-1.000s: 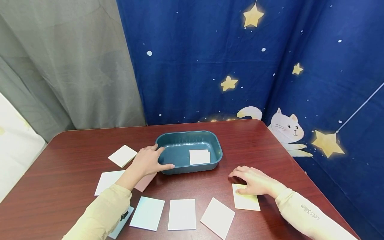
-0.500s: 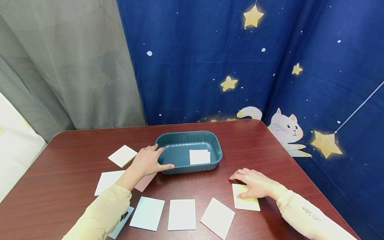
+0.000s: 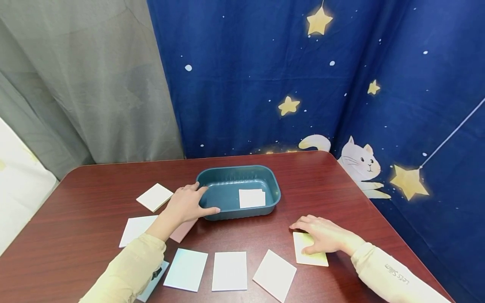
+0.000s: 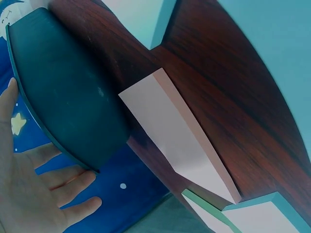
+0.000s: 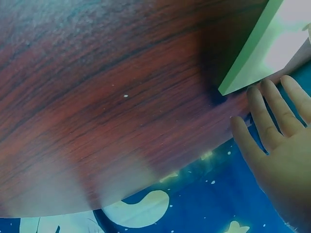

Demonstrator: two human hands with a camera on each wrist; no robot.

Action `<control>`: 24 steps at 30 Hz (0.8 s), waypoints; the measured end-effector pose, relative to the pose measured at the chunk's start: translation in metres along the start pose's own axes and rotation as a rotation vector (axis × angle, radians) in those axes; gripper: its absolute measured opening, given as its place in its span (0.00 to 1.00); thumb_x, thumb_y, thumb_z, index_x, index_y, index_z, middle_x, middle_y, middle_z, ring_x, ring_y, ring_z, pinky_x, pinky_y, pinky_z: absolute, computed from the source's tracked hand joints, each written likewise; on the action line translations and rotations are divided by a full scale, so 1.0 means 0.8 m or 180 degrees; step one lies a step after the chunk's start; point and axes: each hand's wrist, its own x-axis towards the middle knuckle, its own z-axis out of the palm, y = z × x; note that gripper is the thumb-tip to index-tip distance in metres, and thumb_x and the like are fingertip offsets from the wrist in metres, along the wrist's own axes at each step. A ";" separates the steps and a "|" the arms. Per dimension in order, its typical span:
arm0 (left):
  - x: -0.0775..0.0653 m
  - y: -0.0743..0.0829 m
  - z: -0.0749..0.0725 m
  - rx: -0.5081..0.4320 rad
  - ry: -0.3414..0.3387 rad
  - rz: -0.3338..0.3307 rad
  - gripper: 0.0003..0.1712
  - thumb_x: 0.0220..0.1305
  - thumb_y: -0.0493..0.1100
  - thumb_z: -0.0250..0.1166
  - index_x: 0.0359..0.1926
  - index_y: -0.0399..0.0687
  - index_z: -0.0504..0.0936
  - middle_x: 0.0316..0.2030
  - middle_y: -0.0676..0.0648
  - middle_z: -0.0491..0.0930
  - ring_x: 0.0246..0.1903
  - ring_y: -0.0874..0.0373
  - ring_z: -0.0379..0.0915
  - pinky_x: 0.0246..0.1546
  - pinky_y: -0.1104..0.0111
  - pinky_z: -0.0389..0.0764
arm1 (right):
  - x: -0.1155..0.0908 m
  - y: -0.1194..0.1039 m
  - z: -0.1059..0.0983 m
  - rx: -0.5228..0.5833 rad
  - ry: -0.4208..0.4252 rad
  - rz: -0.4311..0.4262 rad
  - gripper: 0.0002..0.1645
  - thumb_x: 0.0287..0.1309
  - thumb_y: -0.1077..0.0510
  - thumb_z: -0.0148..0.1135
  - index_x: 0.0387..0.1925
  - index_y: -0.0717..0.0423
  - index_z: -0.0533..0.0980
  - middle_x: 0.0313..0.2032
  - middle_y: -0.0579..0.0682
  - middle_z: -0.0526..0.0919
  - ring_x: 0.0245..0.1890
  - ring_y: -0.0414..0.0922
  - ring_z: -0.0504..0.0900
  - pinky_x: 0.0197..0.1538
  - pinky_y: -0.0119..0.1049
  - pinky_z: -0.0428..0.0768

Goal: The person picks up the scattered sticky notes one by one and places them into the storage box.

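In the head view my left hand [image 3: 187, 204] lies relaxed at the left end of the teal bin [image 3: 242, 213]; my right hand [image 3: 325, 234] arches over the yellow pad [image 3: 310, 259], right of the bin and nearer me. In the left wrist view my fingers spread at the bin's rim. In the right wrist view they stay ungripped by the pad's far edge; I judge this as lining up a hold, calling next for a pinch.

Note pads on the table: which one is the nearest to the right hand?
The pale yellow note pad, rightmost in the head view. It is the only one that the right hand partly covers; all the others lie farther left.
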 end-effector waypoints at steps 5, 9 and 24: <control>-0.001 0.001 0.000 -0.0022 0.0010 -0.0009 0.52 0.42 0.76 0.53 0.55 0.38 0.71 0.53 0.31 0.66 0.52 0.39 0.63 0.49 0.49 0.63 | 0.001 -0.002 -0.001 0.0027 -0.0059 0.0026 0.33 0.39 0.46 0.67 0.50 0.49 0.72 0.41 0.39 0.72 0.40 0.37 0.68 0.39 0.38 0.70; -0.001 0.001 0.000 -0.0029 0.0025 -0.0001 0.52 0.42 0.76 0.53 0.54 0.38 0.71 0.53 0.31 0.66 0.51 0.39 0.64 0.49 0.49 0.63 | 0.001 -0.004 -0.001 0.0009 -0.0067 0.0059 0.32 0.38 0.46 0.68 0.49 0.49 0.73 0.39 0.38 0.71 0.38 0.36 0.68 0.37 0.36 0.70; -0.001 0.001 -0.003 -0.0010 0.0024 0.0011 0.51 0.42 0.75 0.53 0.55 0.38 0.71 0.53 0.31 0.66 0.52 0.39 0.63 0.49 0.49 0.63 | 0.001 -0.010 -0.004 0.0122 -0.0115 0.0084 0.32 0.34 0.48 0.70 0.46 0.50 0.72 0.35 0.37 0.69 0.35 0.36 0.67 0.33 0.32 0.69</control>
